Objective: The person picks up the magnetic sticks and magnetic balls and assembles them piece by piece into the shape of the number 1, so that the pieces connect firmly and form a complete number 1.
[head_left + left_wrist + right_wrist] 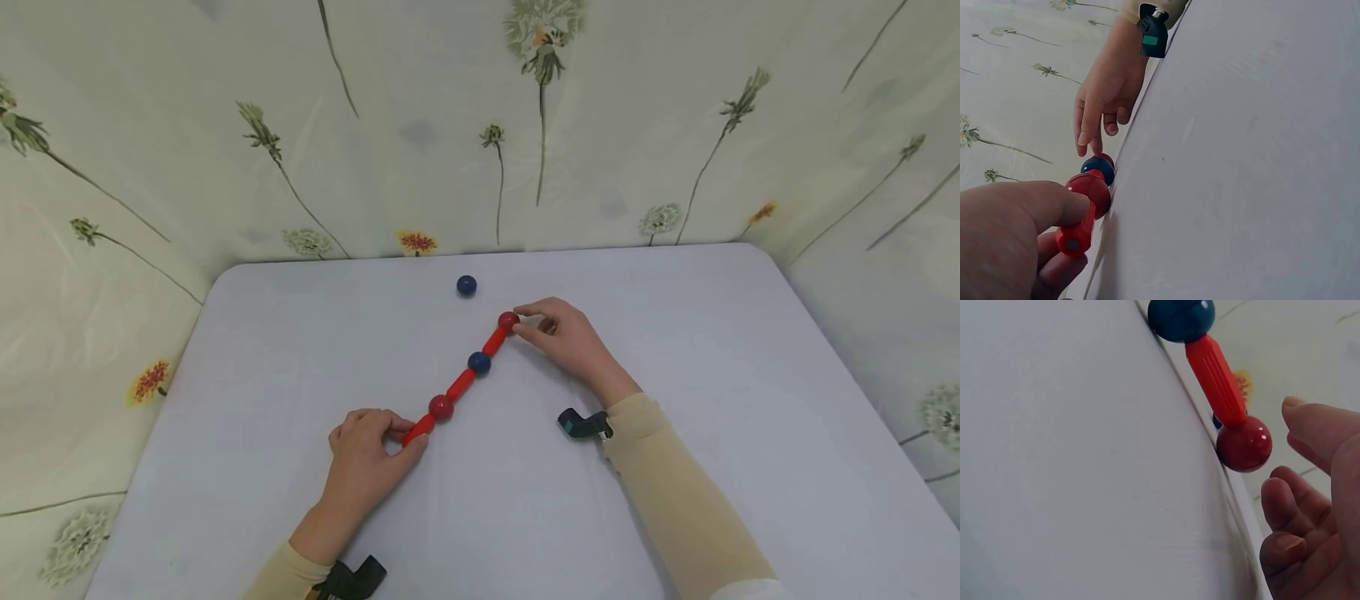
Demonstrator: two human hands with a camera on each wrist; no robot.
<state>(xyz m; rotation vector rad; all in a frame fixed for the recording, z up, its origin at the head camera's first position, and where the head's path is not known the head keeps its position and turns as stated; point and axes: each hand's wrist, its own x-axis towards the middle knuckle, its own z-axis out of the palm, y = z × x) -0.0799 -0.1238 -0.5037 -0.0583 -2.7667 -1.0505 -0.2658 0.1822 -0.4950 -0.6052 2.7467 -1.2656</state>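
A straight chain of red rods and balls lies slantwise on the white table. My left hand (363, 458) pinches its near red rod (418, 429) between thumb and fingers; in the left wrist view a grey disc shows in that rod's end (1073, 245). Beyond come a red ball (441, 407), a second rod (461, 384), a blue ball (479, 363), a third rod (495, 341) and, at the far end, another red ball (508, 322). Right beside this last ball is my right hand (566, 337), thumb and fingers spread; the right wrist view shows a gap between them and the ball (1244, 444).
A loose blue ball (467, 286) sits near the back edge of the white table (675, 333), beyond the chain. Behind and at the sides hangs a flower-patterned cloth (420, 167). Dark wrist devices (583, 423) are strapped on both wrists.
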